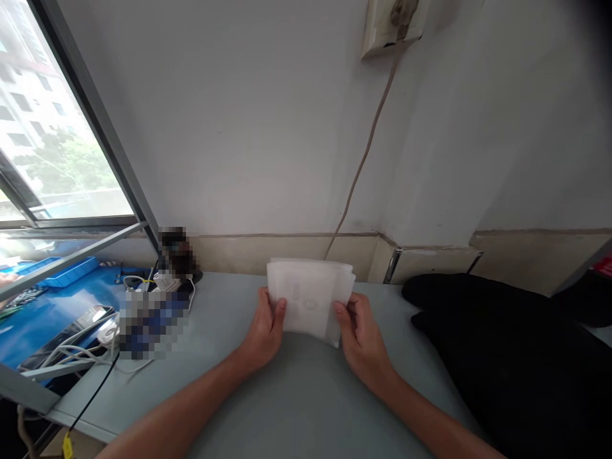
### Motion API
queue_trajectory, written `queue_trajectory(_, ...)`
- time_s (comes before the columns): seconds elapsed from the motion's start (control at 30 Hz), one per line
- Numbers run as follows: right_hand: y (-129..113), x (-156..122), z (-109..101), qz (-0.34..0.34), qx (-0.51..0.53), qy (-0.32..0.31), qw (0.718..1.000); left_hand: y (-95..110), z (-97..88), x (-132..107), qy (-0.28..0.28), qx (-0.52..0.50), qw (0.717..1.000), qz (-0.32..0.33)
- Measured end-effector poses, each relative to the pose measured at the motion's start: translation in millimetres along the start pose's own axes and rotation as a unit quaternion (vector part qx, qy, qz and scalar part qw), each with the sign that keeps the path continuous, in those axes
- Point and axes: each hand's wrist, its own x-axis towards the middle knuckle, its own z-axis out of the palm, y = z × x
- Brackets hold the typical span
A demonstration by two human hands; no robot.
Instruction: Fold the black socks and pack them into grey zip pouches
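Note:
A thin stack of white translucent bags [308, 296] is held up above the grey-green table, with faint grey marks showing on its front. Its layers sit slightly out of line along the top and right edges. My left hand [266, 328] grips the left edge, thumb in front and fingers behind. On the opposite side, my right hand [359, 335] pinches the lower right edge in the same way. The fingers behind the stack are partly hidden.
Black cloth [516, 357] lies on the table [306, 408] at the right. White cables [71, 347] and blurred-out items crowd the left end beside a metal frame [102, 121]. Further left is a blue tray [71, 271]. A cord [368, 143] hangs from the wall socket [382, 29].

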Motion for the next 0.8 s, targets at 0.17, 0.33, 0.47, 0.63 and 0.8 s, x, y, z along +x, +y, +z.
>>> queue_trajectory(0.17,0.4,-2.1,2.2,0.009,-0.018,-0.022,1.000,-1.1,1.5,-2.8,-0.053,-0.016,0.998,-0.014)
queue_trajectory(0.33,3.7,-1.7,4.2,0.008,-0.011,-0.052,0.999,-3.8,4.1,-2.9,-0.061,-0.033,0.997,-0.017)
queue_trajectory(0.47,5.4,-2.0,4.7,0.005,-0.018,-0.047,0.999,-4.6,4.8,-1.9,-0.042,-0.028,0.999,-0.016)
queue_trajectory(0.63,2.8,0.2,3.3,-0.008,-0.019,-0.054,0.998,-8.1,4.1,1.7,0.005,-0.014,1.000,-0.024)
queue_trajectory(0.8,0.7,3.1,1.8,-0.020,-0.032,-0.029,0.999,-7.1,1.2,4.2,0.009,0.001,1.000,-0.021)
